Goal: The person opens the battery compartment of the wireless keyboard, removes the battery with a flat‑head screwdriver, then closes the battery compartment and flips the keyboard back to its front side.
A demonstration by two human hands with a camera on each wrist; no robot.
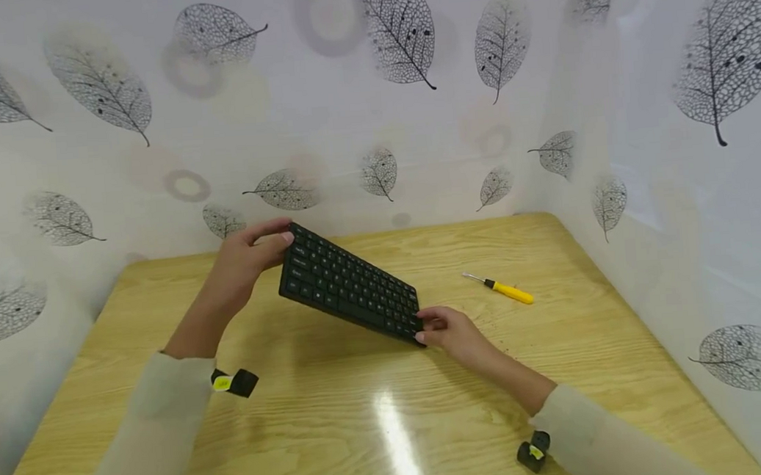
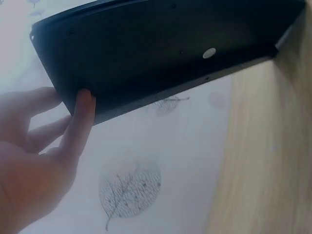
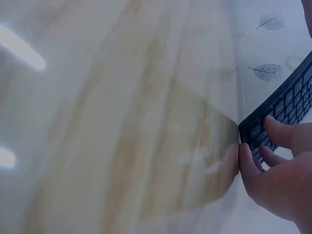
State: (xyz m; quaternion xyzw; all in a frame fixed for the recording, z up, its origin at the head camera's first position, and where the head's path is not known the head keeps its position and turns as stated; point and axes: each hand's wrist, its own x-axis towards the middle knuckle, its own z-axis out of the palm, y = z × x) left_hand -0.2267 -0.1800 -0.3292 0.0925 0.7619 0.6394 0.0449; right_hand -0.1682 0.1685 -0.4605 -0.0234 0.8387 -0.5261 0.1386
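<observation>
One glossy wood-grain table (image 1: pixel 327 425) fronts leaf-print sheeting (image 1: pixel 332 116) — keyboard (image 1: pixel 354 287) held aslant.

legends on keyboard (image 1: pixel 352 286), yellow wrist tags (image 1: pixel 222 383): seemingly unreadable.

A yellow-handled screwdriver (image 1: pixel 506 290) with a black collar and slim metal shaft lies on a glossy, pale wood-grain table (image 1: pixel 301 434), shaft directed left. A white sheet (image 1: pixel 333 123), printed with black skeleton leaves (image 1: pixel 400 30) and faint greyish rings (image 1: pixel 202 188), stands behind and along both sides.
</observation>
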